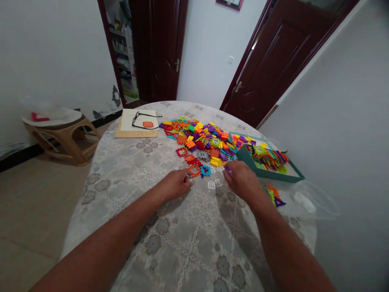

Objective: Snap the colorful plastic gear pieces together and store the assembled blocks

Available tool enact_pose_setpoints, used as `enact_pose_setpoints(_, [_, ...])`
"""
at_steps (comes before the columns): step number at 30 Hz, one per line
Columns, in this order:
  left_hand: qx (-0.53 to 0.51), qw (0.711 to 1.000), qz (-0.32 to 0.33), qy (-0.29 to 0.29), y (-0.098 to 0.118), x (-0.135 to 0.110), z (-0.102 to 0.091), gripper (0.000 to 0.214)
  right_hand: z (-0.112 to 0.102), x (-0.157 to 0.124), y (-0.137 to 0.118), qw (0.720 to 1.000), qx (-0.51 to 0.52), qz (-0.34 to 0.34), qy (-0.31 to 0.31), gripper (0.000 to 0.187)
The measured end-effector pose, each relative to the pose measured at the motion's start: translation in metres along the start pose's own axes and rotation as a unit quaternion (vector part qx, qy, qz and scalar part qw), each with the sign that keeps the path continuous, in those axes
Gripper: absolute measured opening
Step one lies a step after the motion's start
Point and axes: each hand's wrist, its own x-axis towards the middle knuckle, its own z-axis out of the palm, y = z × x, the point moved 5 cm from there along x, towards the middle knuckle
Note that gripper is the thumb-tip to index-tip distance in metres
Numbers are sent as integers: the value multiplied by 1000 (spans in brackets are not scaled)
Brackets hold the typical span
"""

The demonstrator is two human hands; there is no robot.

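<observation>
My left hand [175, 185] is closed in a pinch just left of an orange toothed square frame [195, 170]; what its fingertips hold is too small to make out. My right hand [241, 178] has its fingers closed around a purple plastic piece [229, 171], mostly hidden by the fingers. Between the hands lie a blue toothed frame [206, 170] and several small white window pieces [211, 185]. Just beyond them spreads a heap of colourful interlocking plastic building pieces [199, 138], with a grey square window piece [202, 155] at its near side.
A green-edged box [273, 175] with rows of pieces stands at the right. Beside it lie a stack of pieces [275, 195] and a clear plastic bag [316, 200]. Glasses [135, 120] and an orange square [148, 124] rest on papers [126, 115] at the far left.
</observation>
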Motion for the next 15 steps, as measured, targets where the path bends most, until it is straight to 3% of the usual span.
enact_pose_setpoints(5, [3, 1000, 11, 28, -3, -1, 6, 30, 35, 10, -17, 998, 44, -5, -44, 17])
enact_pose_setpoints(9, [10, 999, 16, 32, -3, 0, 8, 34, 67, 14, -32, 998, 59, -4, -28, 35])
enact_pose_setpoints(15, [18, 999, 25, 21, -4, -5, 7, 40, 86, 15, -32, 997, 53, 53, 13, 29])
